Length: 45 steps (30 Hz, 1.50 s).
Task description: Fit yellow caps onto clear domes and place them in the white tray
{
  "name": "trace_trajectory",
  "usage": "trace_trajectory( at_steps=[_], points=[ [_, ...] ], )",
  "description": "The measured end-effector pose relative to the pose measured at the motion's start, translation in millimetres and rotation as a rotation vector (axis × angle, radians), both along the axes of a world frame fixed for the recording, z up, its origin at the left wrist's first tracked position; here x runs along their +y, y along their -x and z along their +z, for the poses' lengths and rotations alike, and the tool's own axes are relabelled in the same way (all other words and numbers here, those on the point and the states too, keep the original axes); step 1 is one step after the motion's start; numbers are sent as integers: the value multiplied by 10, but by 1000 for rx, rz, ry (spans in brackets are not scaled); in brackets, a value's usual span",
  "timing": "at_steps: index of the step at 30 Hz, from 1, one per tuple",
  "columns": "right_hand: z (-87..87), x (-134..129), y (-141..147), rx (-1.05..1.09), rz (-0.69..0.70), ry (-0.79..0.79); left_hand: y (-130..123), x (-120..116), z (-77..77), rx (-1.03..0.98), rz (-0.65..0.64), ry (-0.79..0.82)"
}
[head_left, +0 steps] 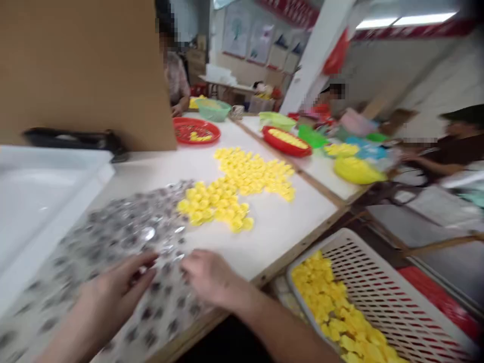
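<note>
Small clear and dark shiny pieces (124, 227) lie scattered over the left and near part of the white table, blurred by motion. Above them is my left hand (109, 290), its thumb and forefinger bent towards each other around a small glint that I cannot name. Close by on the right, my right hand (209, 275) has its fingers curled in over the same pieces; whatever its fingertips hold is hidden. Beyond both hands, many small yellow cup-shaped pieces (215, 201) are spread across the table (280, 237).
A white tray (94, 174) and a cardboard panel (83, 65) stand left. A pale slotted basket (378, 272) of yellow pieces is below the table's right edge. Red trays (215, 133), a green basin (214, 111) and several people are farther back.
</note>
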State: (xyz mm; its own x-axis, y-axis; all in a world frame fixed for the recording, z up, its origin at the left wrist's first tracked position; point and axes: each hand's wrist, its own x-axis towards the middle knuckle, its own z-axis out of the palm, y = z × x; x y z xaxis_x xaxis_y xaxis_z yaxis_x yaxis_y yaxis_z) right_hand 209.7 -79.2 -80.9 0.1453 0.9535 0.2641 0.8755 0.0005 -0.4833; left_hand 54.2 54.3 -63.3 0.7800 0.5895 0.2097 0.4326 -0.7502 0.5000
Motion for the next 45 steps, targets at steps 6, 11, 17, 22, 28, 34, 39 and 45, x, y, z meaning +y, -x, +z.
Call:
trace_trajectory(
  at_steps=[6,11,17,22,28,34,39,45],
  points=[
    [51,-214,-443,262,-188,-56,99,-341,30,113,-470,46],
    [178,-377,-505,272,-179,39,22,-420,-8,146,-572,-86],
    [291,-438,-492,112,-20,370,-91,-471,42,143,-681,-187],
    [213,-412,-483,206,-7,328,-169,-359,-37,138,-651,-221],
    [142,-389,-476,377,-45,243,-245,-80,32,103,-518,-243],
    [126,-735,-807,848,-269,57,-1011,-269,150,64,-427,-186],
    [61,-927,-947,939,-419,-124,-1731,-489,80,151,-401,-285],
    [30,-909,-942,1033,-461,-222,-1787,-569,27,191,-425,-372]
  ],
)
